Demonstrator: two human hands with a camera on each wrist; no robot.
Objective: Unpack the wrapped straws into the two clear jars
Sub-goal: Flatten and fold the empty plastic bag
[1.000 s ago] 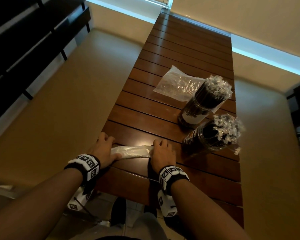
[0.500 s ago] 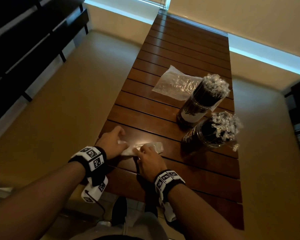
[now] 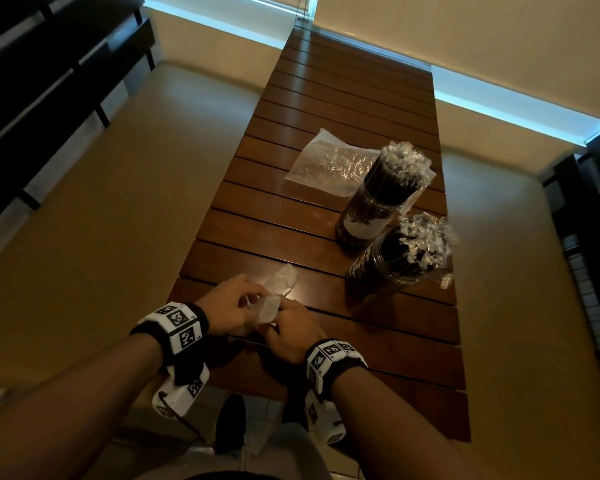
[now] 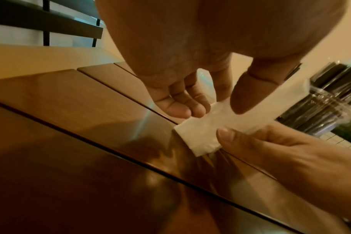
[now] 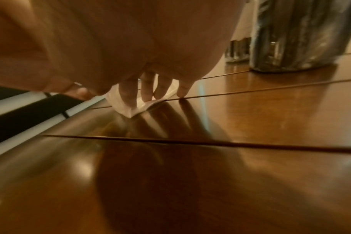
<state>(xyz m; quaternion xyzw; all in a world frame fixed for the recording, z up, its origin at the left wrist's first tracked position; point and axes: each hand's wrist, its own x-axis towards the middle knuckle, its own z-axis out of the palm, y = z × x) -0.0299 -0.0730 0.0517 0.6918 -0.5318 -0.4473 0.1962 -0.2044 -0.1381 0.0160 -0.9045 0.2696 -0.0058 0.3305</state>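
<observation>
Nearly done, by the look of it: both jars (image 3: 371,211) (image 3: 392,268) stand packed with wrapped straws (image 3: 407,161) along the surface's (image 3: 326,98) right edge. Left to do: folding the emptied bag (image 4: 202,134) at the near edge, pinched by left hand (image 3: 231,301) and right hand (image 3: 293,329) fingers. Second flat bag (image 3: 329,164) lies beyond.

You are in what looks like a home or a lounge room. The long slatted wooden table (image 3: 326,209) stands between two beige cushioned seats (image 3: 118,202), dark slatted furniture (image 3: 49,64) is left of the table, and a pale wall (image 3: 465,29) beyond it.
</observation>
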